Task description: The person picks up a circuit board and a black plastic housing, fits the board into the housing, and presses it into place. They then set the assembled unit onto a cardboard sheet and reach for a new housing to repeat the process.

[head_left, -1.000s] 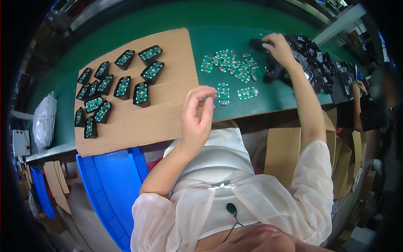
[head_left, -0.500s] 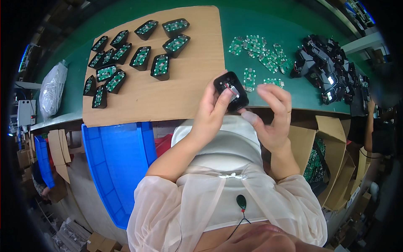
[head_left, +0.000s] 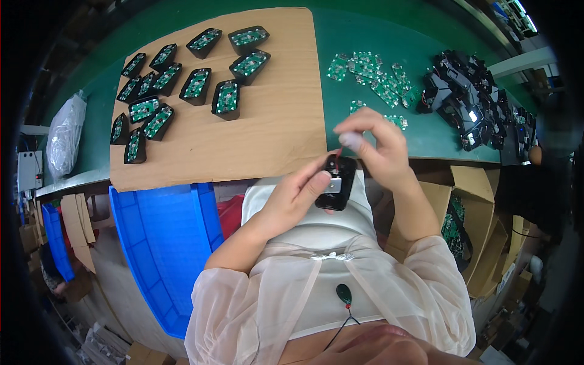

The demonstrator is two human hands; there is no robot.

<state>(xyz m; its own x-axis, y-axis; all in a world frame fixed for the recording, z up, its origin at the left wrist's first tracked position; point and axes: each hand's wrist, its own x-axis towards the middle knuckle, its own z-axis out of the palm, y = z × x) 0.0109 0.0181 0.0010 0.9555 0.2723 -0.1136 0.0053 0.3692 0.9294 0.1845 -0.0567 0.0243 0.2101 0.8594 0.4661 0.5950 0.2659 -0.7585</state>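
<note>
My left hand (head_left: 297,198) grips a black plastic housing (head_left: 347,177) just off the table's front edge, its open side facing up. Inside it sits a silver block (head_left: 332,185), with my left thumb beside it. A thin red wire (head_left: 338,159) rises from the housing's upper end to my right hand (head_left: 386,149), whose thumb and forefinger are pinched together on it. A whitish cover wraps the right thumb tip. Behind that hand lies a loose green circuit board (head_left: 356,106), partly hidden.
Black housings fitted with green boards (head_left: 196,86) stand on a cardboard sheet (head_left: 261,140) at left. Loose boards (head_left: 383,91) and a heap of black housings (head_left: 456,97) lie at right. Below the table are a blue bin (head_left: 161,243) and a cardboard box (head_left: 474,182) holding boards.
The housing has come down toward my lap and turned, showing more of the silver block. My right hand has moved up and left, from open fingers to a pinch on the red wire.
</note>
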